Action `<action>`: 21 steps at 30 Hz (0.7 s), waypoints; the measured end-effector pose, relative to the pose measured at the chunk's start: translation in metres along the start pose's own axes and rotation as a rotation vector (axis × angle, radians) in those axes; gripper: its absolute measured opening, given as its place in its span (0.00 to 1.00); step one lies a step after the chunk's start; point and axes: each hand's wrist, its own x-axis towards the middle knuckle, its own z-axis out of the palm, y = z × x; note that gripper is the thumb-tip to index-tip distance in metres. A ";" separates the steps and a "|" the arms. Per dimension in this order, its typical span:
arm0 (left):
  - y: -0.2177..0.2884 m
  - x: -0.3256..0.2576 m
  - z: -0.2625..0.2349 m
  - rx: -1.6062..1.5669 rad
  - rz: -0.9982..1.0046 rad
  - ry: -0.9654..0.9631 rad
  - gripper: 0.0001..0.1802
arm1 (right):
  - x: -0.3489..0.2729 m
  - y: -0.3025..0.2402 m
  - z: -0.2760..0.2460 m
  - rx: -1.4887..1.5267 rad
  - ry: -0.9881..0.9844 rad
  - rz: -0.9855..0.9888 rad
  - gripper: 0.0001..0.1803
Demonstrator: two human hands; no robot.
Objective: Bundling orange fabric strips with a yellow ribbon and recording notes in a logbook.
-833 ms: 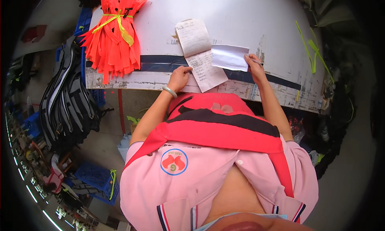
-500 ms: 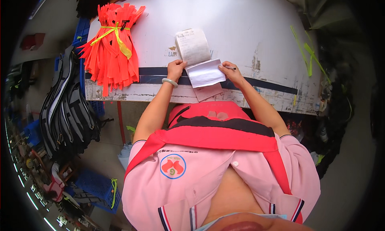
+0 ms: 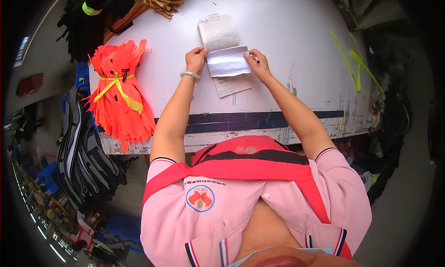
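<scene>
The left hand and right hand pinch the side edges of a folded paper slip; it looks light, limp, easily creased.

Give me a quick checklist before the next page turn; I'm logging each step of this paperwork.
1. Left hand grips the folded sheet: ok.
2. Right hand on the sheet's other edge: ok.
3. Pen in the right hand: ok, only its tip shows.
4. Notepad lying flat on the white table: ok.
5. Orange strap bundle apart from the papers: ok.
6. Writing legible: cannot tell.
</scene>
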 end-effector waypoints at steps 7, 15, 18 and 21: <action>0.041 0.040 -0.001 0.343 0.438 0.290 0.18 | 0.044 0.001 -0.010 -0.533 0.214 -0.243 0.22; 0.059 0.034 0.071 -0.282 0.160 -0.236 0.20 | 0.098 -0.011 -0.001 -0.237 0.046 -0.168 0.22; 0.056 0.042 0.080 -0.271 0.194 -0.276 0.17 | 0.119 -0.020 0.002 -0.148 0.084 -0.254 0.20; 0.055 0.046 0.069 -0.310 0.104 -0.258 0.15 | 0.120 -0.030 -0.001 -0.185 -0.130 -0.224 0.18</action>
